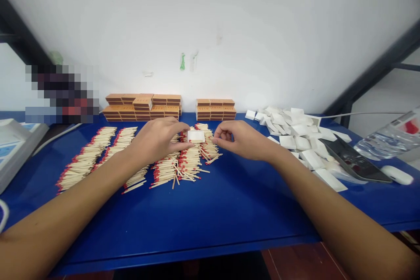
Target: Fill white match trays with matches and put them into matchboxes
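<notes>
My left hand (157, 139) grips a small white matchbox tray (196, 136) between thumb and fingers, holding it just above the heaps of red-tipped matches (179, 164). My right hand (241, 139) hovers right of the tray with fingers curled and pinched together; whatever is between its fingertips is too small to name. More rows of matches (87, 157) lie to the left on the blue table (210, 210).
Stacks of brown matchbox sleeves (142, 107) and a second stack (215, 109) stand against the white wall. A pile of white empty trays (295, 133) lies at right, with a dark phone (352, 159), a white mouse-like object (397, 175) and a plastic bottle (390, 138). A grey device (15, 148) sits far left.
</notes>
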`<act>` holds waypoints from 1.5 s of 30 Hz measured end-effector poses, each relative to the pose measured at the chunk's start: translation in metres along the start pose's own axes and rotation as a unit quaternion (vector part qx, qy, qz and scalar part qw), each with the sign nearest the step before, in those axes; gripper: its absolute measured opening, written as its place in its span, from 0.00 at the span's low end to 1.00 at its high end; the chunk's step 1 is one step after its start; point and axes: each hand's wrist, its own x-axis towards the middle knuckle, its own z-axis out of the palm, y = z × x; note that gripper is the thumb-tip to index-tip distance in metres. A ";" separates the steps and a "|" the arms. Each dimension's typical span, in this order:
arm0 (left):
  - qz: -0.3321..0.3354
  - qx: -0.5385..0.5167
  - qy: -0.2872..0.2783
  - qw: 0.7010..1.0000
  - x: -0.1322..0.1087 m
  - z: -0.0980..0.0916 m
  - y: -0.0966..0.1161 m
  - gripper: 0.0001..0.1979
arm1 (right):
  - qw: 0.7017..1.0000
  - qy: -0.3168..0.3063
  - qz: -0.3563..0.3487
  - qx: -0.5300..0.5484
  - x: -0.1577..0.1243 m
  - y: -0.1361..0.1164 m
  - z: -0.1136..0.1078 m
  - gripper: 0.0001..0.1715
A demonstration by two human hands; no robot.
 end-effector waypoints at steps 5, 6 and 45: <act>-0.004 0.003 -0.002 1.000 0.000 -0.001 0.000 0.22 | 0.999 -0.028 0.031 -0.030 0.000 0.000 0.005 0.07; -0.003 0.003 -0.001 1.000 0.000 -0.001 -0.001 0.22 | 0.998 -0.034 0.035 -0.029 0.000 0.001 0.006 0.07; 0.007 0.008 0.005 1.000 0.000 -0.001 -0.001 0.20 | 0.995 -0.093 0.047 -0.011 -0.001 0.008 0.008 0.09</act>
